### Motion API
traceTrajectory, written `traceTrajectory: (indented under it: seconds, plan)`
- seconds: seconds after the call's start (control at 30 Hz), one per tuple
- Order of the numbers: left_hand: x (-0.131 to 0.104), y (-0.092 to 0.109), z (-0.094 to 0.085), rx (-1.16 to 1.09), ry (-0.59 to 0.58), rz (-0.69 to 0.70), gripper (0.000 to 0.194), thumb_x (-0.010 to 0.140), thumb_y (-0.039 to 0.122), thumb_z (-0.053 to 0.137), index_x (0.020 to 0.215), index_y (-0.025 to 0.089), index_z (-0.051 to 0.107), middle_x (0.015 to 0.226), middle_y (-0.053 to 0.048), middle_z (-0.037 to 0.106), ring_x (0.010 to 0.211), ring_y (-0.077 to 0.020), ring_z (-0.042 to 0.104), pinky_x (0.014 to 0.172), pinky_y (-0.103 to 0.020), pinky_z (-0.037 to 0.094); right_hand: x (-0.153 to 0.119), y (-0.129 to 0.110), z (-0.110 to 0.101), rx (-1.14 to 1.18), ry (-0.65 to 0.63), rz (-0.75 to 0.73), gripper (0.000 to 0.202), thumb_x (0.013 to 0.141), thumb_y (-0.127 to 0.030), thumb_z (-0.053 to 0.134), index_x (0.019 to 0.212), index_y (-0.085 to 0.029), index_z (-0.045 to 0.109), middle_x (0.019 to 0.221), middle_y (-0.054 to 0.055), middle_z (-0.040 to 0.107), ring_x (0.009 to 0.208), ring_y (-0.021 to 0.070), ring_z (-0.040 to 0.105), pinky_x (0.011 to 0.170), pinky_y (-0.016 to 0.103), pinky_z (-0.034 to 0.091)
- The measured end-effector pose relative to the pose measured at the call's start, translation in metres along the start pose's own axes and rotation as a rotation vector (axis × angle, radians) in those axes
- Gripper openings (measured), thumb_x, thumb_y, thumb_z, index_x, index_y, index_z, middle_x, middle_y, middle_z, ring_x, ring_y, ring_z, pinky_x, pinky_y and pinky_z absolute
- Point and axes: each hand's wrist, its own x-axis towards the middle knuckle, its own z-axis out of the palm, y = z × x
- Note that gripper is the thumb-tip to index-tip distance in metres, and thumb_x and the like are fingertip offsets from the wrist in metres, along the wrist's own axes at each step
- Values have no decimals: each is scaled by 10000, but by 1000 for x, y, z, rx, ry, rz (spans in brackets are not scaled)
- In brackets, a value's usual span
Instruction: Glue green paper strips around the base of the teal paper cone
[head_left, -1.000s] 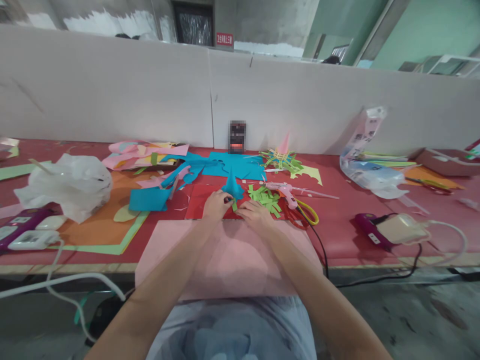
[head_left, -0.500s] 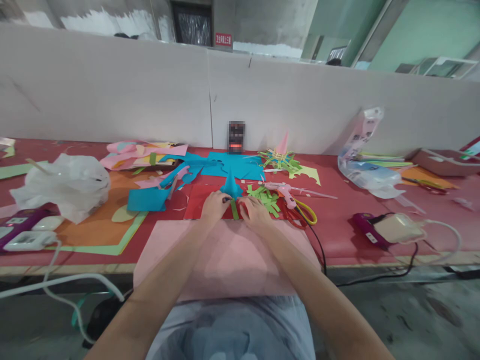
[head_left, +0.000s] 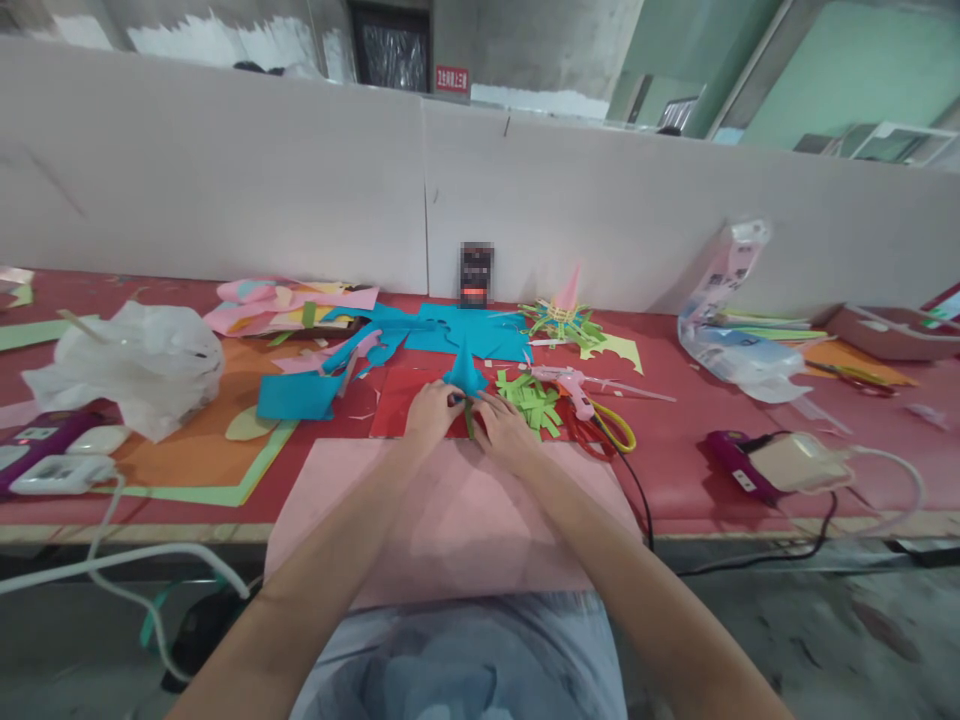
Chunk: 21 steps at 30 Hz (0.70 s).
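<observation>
Well, white partition point(head_left: 225, 180): we faced it across the far side of the desk point(head_left: 675, 450).
Desk surface: we had it red and strewn with coloured paper.
Pink sheet point(head_left: 457, 540): lay beneath our forearms, reaching past the near edge.
Crumpled white bag point(head_left: 139, 365): sat well to our left, partly over orange paper point(head_left: 202, 440).
Right hand point(head_left: 506, 428): we had its fingers bent and partly closed beside the base of a blue paper cone point(head_left: 464, 372); we could not tell whether they gripped anything.
Left hand point(head_left: 431, 412): curled, fingertips nearly together at the base's left side; we could not make out its hold either.
Pink glue gun point(head_left: 574, 392): lay to our right, just beside a heap of green strips point(head_left: 532, 400).
Blue cone's place: between our hands, point up, over a red card point(head_left: 397, 400).
Single green strip point(head_left: 470, 418): showed below the cone, partly hidden by our fingers.
</observation>
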Motion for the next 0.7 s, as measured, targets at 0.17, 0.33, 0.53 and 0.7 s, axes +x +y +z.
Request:
traceTrajectory:
  seconds: [0.17,0.33,0.53,0.7]
  plan:
    - [-3,4,0,71,1,-8,189,826,296,580,960,211,683,908,-53,635,888,-184,566,757,-263,435,0,0,1,-30,13,-22,183,905,-218,421,1043,-177,534,1185,122,615,1248,218,459,1052,453,351]
    - [-4,8,-2,146,-14,-29,203,847,319,552,977,228,680,984,-64,635,955,-196,560,786,-266,437,0,-2,1,-38,8,-20,186,903,-221,432,1055,-177,530,1179,119,619,1237,215,469,1056,446,346]
    - [-4,6,1,129,-6,-58,243,840,361,553,985,223,691,979,-71,662,909,-208,580,747,-282,449,1,-3,0,-62,-2,-19,211,904,-258,447,1070,-156,528,1196,122,609,1186,229,507,1047,436,349]
    - [-1,3,2,103,-21,-84,243,829,383,564,975,241,697,982,-56,685,896,-199,599,724,-266,443,-1,-4,2,-63,19,-19,210,908,-257,444,1075,-161,527,1195,122,611,1244,232,458,1063,453,319]
